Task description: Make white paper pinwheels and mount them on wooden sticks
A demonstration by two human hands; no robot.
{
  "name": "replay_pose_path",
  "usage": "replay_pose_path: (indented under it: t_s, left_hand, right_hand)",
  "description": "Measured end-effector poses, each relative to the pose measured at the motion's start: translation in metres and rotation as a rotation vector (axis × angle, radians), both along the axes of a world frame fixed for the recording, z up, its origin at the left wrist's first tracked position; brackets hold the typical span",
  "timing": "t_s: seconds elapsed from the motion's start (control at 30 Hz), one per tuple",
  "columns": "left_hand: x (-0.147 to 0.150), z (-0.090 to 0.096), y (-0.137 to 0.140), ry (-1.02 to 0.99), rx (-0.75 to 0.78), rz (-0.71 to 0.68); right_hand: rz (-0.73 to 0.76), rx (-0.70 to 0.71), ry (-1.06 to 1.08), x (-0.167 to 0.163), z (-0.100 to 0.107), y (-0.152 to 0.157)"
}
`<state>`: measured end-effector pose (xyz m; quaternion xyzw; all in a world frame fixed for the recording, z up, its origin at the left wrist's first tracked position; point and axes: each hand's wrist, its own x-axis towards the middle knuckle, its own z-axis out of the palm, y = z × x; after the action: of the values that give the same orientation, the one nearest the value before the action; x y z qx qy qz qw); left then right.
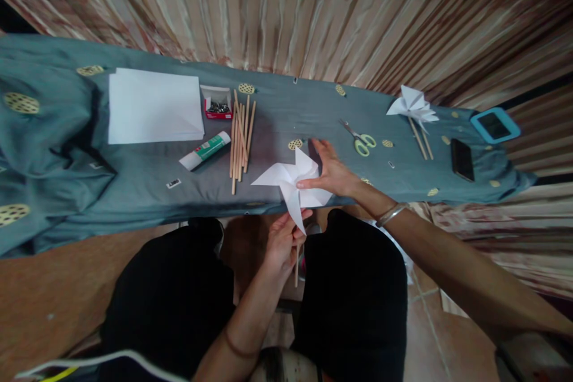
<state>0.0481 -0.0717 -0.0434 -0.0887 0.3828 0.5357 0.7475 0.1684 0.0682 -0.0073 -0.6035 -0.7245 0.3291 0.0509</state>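
A white paper pinwheel (pixel 292 184) is at the table's front edge, its folded blades spread out. Below it, my left hand (pixel 283 242) is closed around its wooden stick, whose lower end (pixel 296 274) shows beneath my fingers. My right hand (pixel 333 172) reaches in from the right with fingers stretched and apart. Its thumb rests on the pinwheel near the centre, and the other fingers lie beyond the right-hand blades. Behind the paper, the joint between stick and pinwheel is hidden.
On the cloth-covered table (pixel 313 113) lie white paper sheets (pixel 156 106), a red box of small metal pieces (pixel 218 104), a glue stick (pixel 206 150), several wooden sticks (pixel 240 137) and green-handled scissors (pixel 360 140). Finished-looking pinwheels (pixel 412 106), a phone (pixel 462 159) and a blue-framed device (pixel 495 125) are right.
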Motion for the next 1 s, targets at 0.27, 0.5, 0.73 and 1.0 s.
replay_pose_path:
  t_s: [0.27,0.5,0.73,1.0]
  left_hand:
    - [0.0000,0.0010,0.0005,-0.029,0.003,0.010]
    - [0.0010,0.0010,0.0010,-0.016,-0.010,-0.005]
    - [-0.0008,0.0029,0.0026,-0.016,-0.027,-0.015]
    - [-0.0006,-0.0004,0.0031,-0.030,-0.033,-0.018]
  right_hand:
    - [0.051,-0.055,-0.082,-0.0036,0.0050,0.0060]
    - [0.063,-0.032,-0.048,0.0005,-0.0011,0.0056]
    - [0.060,-0.039,-0.055,-0.0020,-0.0011,0.0052]
    - [0.054,-0.052,-0.075,-0.0025,-0.0022,0.0067]
